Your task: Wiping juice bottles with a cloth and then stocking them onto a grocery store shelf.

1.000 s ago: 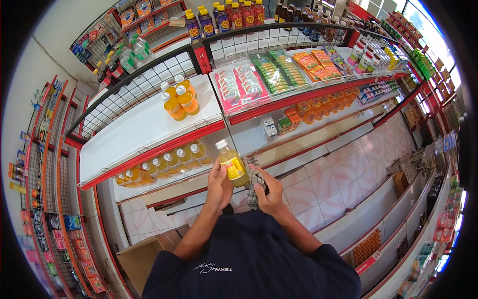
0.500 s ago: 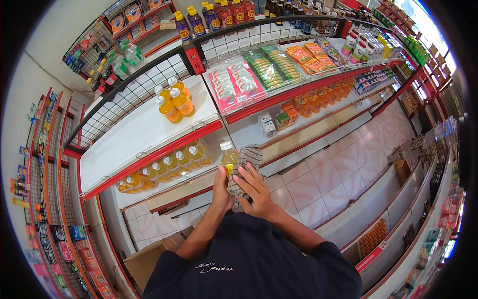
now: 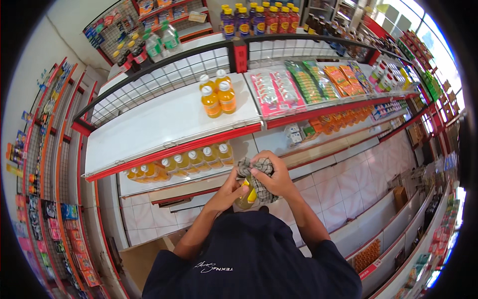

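Note:
My left hand (image 3: 230, 185) grips the lower part of a bottle of yellow drink (image 3: 247, 196) held in front of my chest. My right hand (image 3: 274, 175) presses a grey checked cloth (image 3: 256, 173) over the bottle's top and side, so the cap is hidden. Three matching bottles (image 3: 217, 94) stand on the white top shelf (image 3: 149, 124). A row of several more bottles (image 3: 184, 162) lines the shelf below, just left of my hands.
Flat packets in pink, green and orange (image 3: 308, 84) lie on the top shelf to the right. Dark bottles (image 3: 259, 20) stand on a far rack. A cardboard box (image 3: 137, 259) sits on the floor at lower left. White floor tiles (image 3: 348, 184) run along the aisle at right.
The bottle has come down closer to my chest. My right hand has brought the cloth over its top, which was uncovered a second ago.

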`<action>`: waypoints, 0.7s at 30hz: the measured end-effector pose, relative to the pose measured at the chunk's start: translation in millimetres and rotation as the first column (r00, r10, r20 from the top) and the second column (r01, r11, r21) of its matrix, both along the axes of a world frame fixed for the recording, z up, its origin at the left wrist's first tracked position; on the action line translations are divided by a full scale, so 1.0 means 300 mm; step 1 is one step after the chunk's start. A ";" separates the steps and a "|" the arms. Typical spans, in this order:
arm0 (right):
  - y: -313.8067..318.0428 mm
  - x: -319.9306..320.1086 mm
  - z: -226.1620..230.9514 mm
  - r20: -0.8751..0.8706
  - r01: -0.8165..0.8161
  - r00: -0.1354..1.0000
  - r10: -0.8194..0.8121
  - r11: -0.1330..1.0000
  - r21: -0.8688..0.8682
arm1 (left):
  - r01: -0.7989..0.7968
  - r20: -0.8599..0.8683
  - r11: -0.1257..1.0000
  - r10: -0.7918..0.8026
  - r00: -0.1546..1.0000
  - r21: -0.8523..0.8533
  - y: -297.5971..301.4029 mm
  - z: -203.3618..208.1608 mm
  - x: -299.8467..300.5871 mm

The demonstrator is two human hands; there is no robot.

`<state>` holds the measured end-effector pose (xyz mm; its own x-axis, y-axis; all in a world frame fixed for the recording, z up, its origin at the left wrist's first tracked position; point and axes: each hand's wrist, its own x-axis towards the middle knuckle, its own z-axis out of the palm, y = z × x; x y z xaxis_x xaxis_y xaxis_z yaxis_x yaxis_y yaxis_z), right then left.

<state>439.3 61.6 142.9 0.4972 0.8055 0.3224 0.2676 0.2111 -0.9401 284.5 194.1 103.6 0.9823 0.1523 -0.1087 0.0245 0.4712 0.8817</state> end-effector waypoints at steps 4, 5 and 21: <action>0.118 -0.005 0.067 0.278 -0.066 0.956 0.093 0.992 -0.106 | 0.050 -0.135 0.989 -0.031 0.990 0.136 0.069 0.011 -0.052; 0.152 -0.018 0.096 0.355 -0.032 0.933 0.065 0.995 -0.098 | 0.033 -0.042 0.994 -0.028 0.999 0.103 0.086 0.022 -0.056; 0.583 0.001 0.419 0.680 0.053 0.722 0.129 0.969 -0.240 | -0.556 0.508 0.028 0.374 0.776 0.830 0.486 0.289 -0.008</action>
<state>439.6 236.6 268.6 0.1792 0.9123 0.3682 0.8534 0.0422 -0.5196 282.2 340.1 190.3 0.6457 0.4720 0.6003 0.0180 -0.7953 0.6059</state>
